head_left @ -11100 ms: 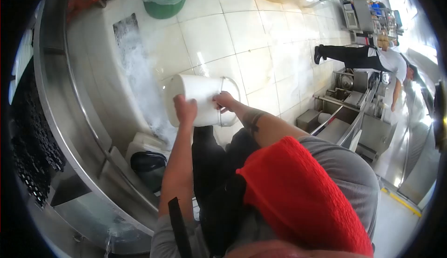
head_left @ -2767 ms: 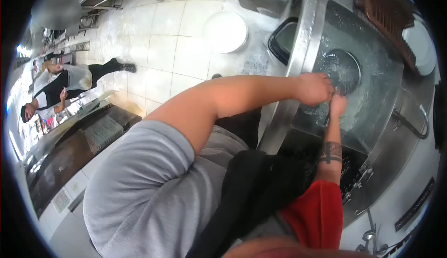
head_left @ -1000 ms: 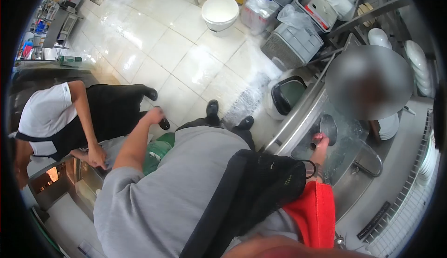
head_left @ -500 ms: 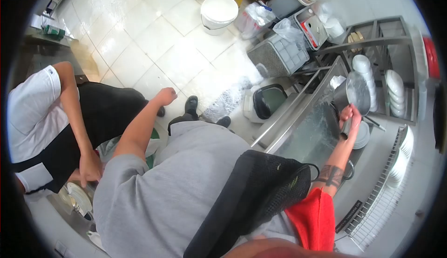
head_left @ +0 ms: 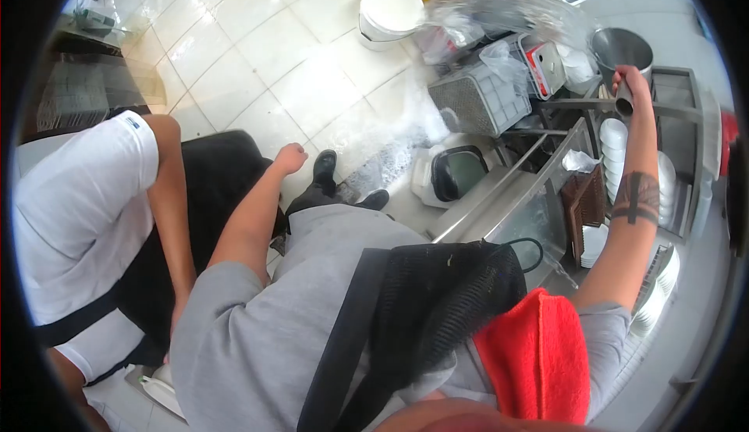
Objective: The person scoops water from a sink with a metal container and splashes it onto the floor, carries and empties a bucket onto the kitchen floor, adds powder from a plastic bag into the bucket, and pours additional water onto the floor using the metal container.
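Observation:
My right hand (head_left: 633, 81) is wrapped around the hollow handle of a metal saucepan (head_left: 622, 49). The arm is stretched out beyond the sink (head_left: 530, 221), and the pan's mouth is tipped towards the floor side. A sheet of water (head_left: 507, 12) flies from it in an arc over the stacked tubs and crates. My left hand (head_left: 291, 158) hangs over the tiled floor with its fingers curled in, and nothing shows in it.
A co-worker (head_left: 86, 198) in a white shirt stands close on my left. A white bucket (head_left: 388, 14), a grey crate (head_left: 488, 96) and a lidded bin (head_left: 452, 173) are on the floor side. White bowls (head_left: 613, 139) stand stacked by the sink. Foamy water (head_left: 398, 159) covers some tiles.
My right hand has swung the saucepan up and away from over the sink, and water now sprays out of it. The left hand has barely moved. The co-worker leans closer.

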